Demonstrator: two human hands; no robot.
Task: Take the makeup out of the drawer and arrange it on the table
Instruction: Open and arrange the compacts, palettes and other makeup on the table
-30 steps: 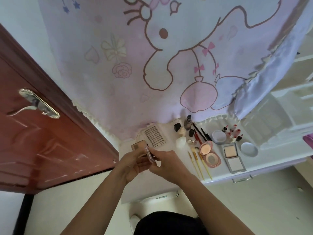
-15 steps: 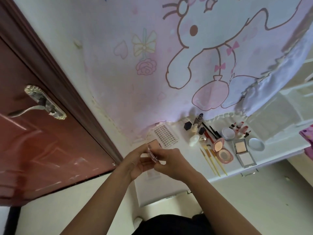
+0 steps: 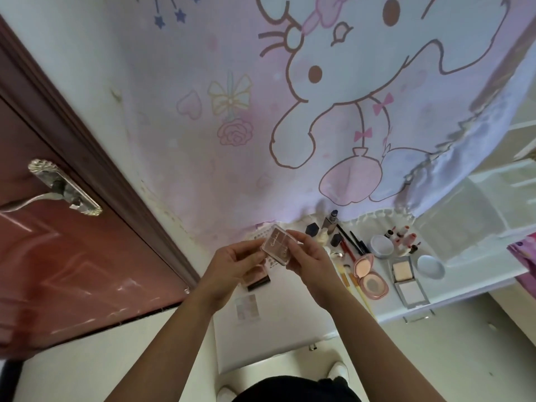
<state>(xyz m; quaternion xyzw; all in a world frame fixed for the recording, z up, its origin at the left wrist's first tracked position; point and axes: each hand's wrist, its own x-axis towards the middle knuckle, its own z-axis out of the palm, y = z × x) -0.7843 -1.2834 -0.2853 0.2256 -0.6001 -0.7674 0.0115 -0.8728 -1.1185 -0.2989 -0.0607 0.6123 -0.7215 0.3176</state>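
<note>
- Above the left part of the white table [image 3: 278, 317], both hands hold a small pink palette [image 3: 277, 246] with a clear lid, lifted off the surface.
- Left hand [image 3: 232, 264]: fingers curled, with the fingertips and thumb pinching the palette's left edge.
- Right hand [image 3: 311, 261]: the thumb and bent fingers grip the palette's right side, with the back of the hand turned toward the camera.
- Both bare forearms come up from the bottom of the view and meet at the palette, wrists close together.
- Just below the left hand, a dark flat case [image 3: 258, 280] lies on the table.
- To the right are an open round pink compact [image 3: 371, 275], an open square powder compact [image 3: 406, 275], a pale blue lid [image 3: 430, 266], a round jar [image 3: 381, 246], small bottles [image 3: 403, 239] and yellow-handled brushes [image 3: 352, 282].
- Behind the table hangs a pink cartoon curtain [image 3: 319, 111]; a red-brown door [image 3: 72, 256] stands to the left.
</note>
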